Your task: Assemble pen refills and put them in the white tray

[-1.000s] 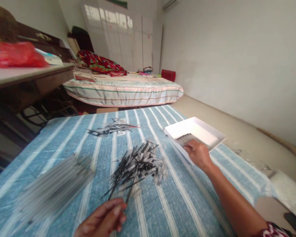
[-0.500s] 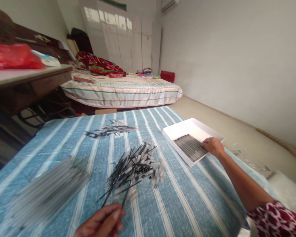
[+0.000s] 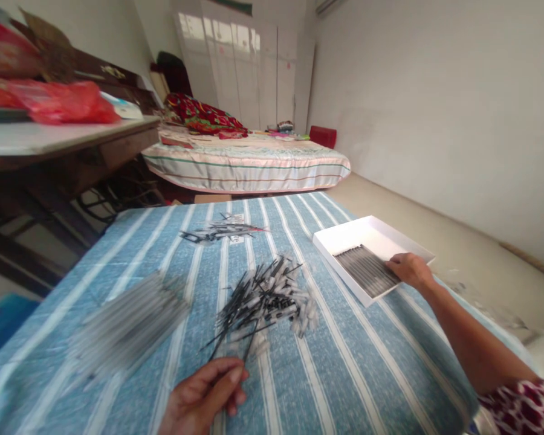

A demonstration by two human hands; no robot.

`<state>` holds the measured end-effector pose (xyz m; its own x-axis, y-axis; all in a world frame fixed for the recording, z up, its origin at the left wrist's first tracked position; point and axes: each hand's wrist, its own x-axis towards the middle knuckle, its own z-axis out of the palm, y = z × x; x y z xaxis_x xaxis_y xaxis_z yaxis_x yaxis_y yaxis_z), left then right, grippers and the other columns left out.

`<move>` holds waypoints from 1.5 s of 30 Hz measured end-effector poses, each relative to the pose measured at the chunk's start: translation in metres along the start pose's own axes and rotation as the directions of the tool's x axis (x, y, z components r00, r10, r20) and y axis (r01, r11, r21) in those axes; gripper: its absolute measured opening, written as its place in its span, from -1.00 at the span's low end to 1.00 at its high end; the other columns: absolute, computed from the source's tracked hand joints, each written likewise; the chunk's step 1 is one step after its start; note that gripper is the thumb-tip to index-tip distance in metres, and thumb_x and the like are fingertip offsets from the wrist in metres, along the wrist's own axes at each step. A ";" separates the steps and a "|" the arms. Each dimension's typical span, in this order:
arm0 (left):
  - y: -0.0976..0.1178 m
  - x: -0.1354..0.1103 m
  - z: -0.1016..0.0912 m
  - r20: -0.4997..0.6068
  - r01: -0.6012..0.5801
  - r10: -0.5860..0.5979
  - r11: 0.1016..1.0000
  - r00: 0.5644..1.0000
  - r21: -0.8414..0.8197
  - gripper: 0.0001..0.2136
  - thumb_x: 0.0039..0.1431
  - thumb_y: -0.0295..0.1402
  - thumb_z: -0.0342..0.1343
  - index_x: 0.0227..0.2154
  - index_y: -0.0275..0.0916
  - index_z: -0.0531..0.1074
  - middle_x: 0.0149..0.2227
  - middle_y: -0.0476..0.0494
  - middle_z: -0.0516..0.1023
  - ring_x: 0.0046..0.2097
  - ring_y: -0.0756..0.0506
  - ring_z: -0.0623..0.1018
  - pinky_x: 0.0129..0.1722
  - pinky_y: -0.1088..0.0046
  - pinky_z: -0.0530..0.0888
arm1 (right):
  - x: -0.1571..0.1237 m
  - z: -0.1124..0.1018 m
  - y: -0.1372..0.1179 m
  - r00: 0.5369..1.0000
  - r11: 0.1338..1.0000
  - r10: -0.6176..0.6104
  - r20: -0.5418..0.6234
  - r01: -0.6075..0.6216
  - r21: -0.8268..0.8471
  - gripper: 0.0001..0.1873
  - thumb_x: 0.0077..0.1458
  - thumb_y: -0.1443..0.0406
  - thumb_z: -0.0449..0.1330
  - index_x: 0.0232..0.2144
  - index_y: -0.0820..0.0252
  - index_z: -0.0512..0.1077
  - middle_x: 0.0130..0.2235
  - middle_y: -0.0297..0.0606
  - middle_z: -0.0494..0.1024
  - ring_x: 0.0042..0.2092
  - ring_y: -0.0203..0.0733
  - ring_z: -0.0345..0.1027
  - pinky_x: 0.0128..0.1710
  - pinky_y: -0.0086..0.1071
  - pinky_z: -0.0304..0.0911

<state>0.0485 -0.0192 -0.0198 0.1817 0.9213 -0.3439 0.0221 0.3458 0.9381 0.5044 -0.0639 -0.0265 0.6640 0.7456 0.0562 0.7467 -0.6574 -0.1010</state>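
My left hand (image 3: pixel 208 396) is closed in a pinch on a thin dark rod (image 3: pixel 249 344) at the near side of the table. Just beyond it lies a loose heap of dark thin rods with pale translucent caps (image 3: pixel 272 296). On the right, my right hand (image 3: pixel 410 270) reaches over the near right wall of a shallow white box (image 3: pixel 381 232). Its fingers are bunched at the right end of a row of dark slim pen-like sticks (image 3: pixel 367 269) lying in the box; whatever they grip is hidden. To the left lies a flat row of grey translucent tubes (image 3: pixel 131 323), blurred.
A smaller pile of dark sticks (image 3: pixel 222 229) lies farther back on the blue striped cloth (image 3: pixel 344 350). Beyond the table stands a bed (image 3: pixel 249 169). At left, a side table (image 3: pixel 72 139) bears a red plastic bag (image 3: pixel 68 103).
The view has turned slightly left, so everything sits farther right in the picture. Both hands keep about the same places relative to the heap and the box.
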 end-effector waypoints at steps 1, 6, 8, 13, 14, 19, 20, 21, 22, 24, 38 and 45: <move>0.002 -0.003 0.001 0.010 -0.013 0.013 1.000 1.000 -0.002 -0.80 -0.26 -0.28 0.30 -0.53 -0.28 0.54 -0.55 -0.11 0.56 -0.57 -0.05 0.45 -0.61 0.50 0.35 | -0.002 -0.001 0.000 1.000 1.000 -0.007 0.005 0.007 0.001 -0.68 0.06 0.16 0.04 -0.43 0.18 0.54 -0.40 -0.14 0.56 -0.36 -0.14 0.40 -0.45 -0.40 0.10; 0.010 -0.014 0.002 0.048 -0.048 0.048 0.999 0.998 -0.003 -0.86 -0.14 -0.31 0.23 -0.55 -0.31 0.51 -0.57 -0.10 0.52 -0.57 -0.02 0.43 -0.60 0.52 0.33 | -0.010 -0.003 -0.001 0.999 0.999 -0.027 -0.017 0.028 0.017 -0.65 0.08 0.11 0.05 -0.43 0.20 0.53 -0.37 0.00 0.55 -0.41 -0.09 0.40 -0.46 -0.30 0.11; 0.010 -0.014 0.000 0.030 -0.086 0.085 0.996 0.996 0.023 -0.86 -0.12 -0.31 0.21 -0.55 -0.31 0.51 -0.62 -0.08 0.50 -0.58 -0.01 0.42 -0.58 0.53 0.33 | -0.017 -0.002 -0.009 0.992 0.998 -0.043 -0.120 0.047 0.037 -0.71 0.06 0.13 0.08 -0.42 0.15 0.53 -0.35 -0.03 0.56 -0.40 -0.06 0.40 -0.45 -0.27 0.13; 0.010 -0.001 -0.022 -0.255 -0.283 0.349 0.923 0.902 0.262 -0.88 -0.13 -0.32 0.21 -0.51 -0.26 0.51 -0.63 -0.03 0.46 -0.52 -0.05 0.44 -0.49 0.51 0.35 | -0.052 0.000 -0.061 0.909 0.906 -0.214 -0.357 0.321 0.275 -0.79 0.03 0.20 0.09 -0.41 0.13 0.50 -0.28 -0.18 0.56 -0.24 -0.06 0.42 -0.27 -0.30 0.22; 0.011 0.003 -0.029 -0.302 -0.331 0.445 0.872 0.843 0.360 -0.90 -0.14 -0.35 0.21 -0.50 -0.24 0.51 -0.56 -0.06 0.50 -0.46 -0.07 0.47 -0.41 0.49 0.36 | -0.060 0.000 -0.076 0.896 0.862 -0.239 -0.375 0.374 0.343 -0.78 0.03 0.19 0.09 -0.41 0.14 0.50 -0.31 -0.21 0.57 -0.25 -0.09 0.43 -0.26 -0.32 0.23; 0.011 0.025 -0.062 -0.219 -0.324 0.708 0.546 0.672 0.773 -0.85 -0.05 -0.39 0.12 -0.38 -0.20 0.53 -0.28 -0.21 0.54 -0.15 -0.26 0.44 -0.09 0.30 0.28 | -0.094 -0.001 -0.147 0.806 0.635 -0.528 -0.266 0.583 0.507 -0.74 0.09 0.20 0.04 -0.47 0.16 0.47 -0.44 -0.29 0.51 -0.37 -0.21 0.39 -0.33 -0.41 0.21; 0.010 0.028 -0.064 -0.178 -0.244 0.705 0.454 0.687 0.857 -0.82 -0.02 -0.40 0.08 -0.34 -0.23 0.52 -0.24 -0.25 0.54 -0.13 -0.28 0.42 -0.09 0.26 0.28 | -0.098 -0.001 -0.158 0.784 0.608 -0.568 -0.250 0.605 0.514 -0.73 0.10 0.21 0.02 -0.48 0.16 0.47 -0.45 -0.30 0.50 -0.38 -0.22 0.38 -0.34 -0.41 0.20; 0.010 0.030 -0.064 -0.151 -0.157 0.688 0.363 0.710 0.918 -0.79 0.01 -0.40 0.04 -0.28 -0.26 0.50 -0.19 -0.28 0.52 -0.11 -0.30 0.42 -0.11 0.23 0.28 | -0.102 0.000 -0.168 0.760 0.584 -0.605 -0.237 0.626 0.516 -0.72 0.12 0.22 0.01 -0.50 0.17 0.46 -0.47 -0.30 0.47 -0.40 -0.23 0.36 -0.36 -0.42 0.19; 0.009 0.031 -0.063 -0.133 -0.074 0.664 0.275 0.736 0.959 -0.77 0.04 -0.41 0.00 -0.24 -0.29 0.48 -0.15 -0.30 0.51 -0.11 -0.31 0.41 -0.13 0.21 0.29 | -0.105 0.002 -0.176 0.742 0.567 -0.632 -0.225 0.640 0.517 -0.71 0.12 0.23 0.01 -0.50 0.17 0.45 -0.48 -0.30 0.46 -0.40 -0.24 0.35 -0.36 -0.42 0.18; 0.009 0.031 -0.058 -0.119 0.042 0.621 0.137 0.775 0.990 -0.74 0.09 -0.43 -0.05 -0.20 -0.33 0.45 -0.14 -0.31 0.50 -0.12 -0.30 0.42 -0.17 0.21 0.29 | -0.110 0.005 -0.188 0.721 0.550 -0.660 -0.209 0.654 0.520 -0.73 0.12 0.25 0.02 -0.49 0.18 0.46 -0.49 -0.31 0.44 -0.41 -0.25 0.34 -0.36 -0.42 0.17; 0.008 0.030 -0.049 -0.022 0.050 0.533 -0.039 0.846 0.998 -0.80 0.14 -0.40 -0.09 -0.42 -0.30 0.45 -0.32 -0.26 0.43 -0.24 -0.20 0.40 -0.31 0.33 0.30 | -0.150 0.021 -0.226 0.492 0.501 -0.861 -0.127 0.865 -0.045 -0.82 0.07 0.47 0.07 -0.51 0.23 0.41 -0.29 -0.18 0.42 -0.22 -0.12 0.22 -0.26 -0.30 0.06; 0.005 0.025 -0.036 0.060 -0.286 0.553 0.332 0.831 0.899 -0.85 0.13 -0.48 -0.12 -0.43 -0.27 0.35 -0.40 -0.12 0.42 -0.32 -0.08 0.46 -0.28 0.44 0.37 | -0.136 0.015 -0.207 0.510 0.529 -0.836 -0.202 0.847 -0.052 -0.81 0.01 0.51 0.11 -0.52 0.21 0.43 -0.31 -0.22 0.46 -0.24 -0.15 0.24 -0.28 -0.32 0.05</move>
<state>0.0174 0.0120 -0.0250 0.2221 0.9461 0.2356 0.8390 -0.3085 0.4482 0.2586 -0.0274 -0.0282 -0.2776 0.9079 0.3140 0.9596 0.2775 0.0460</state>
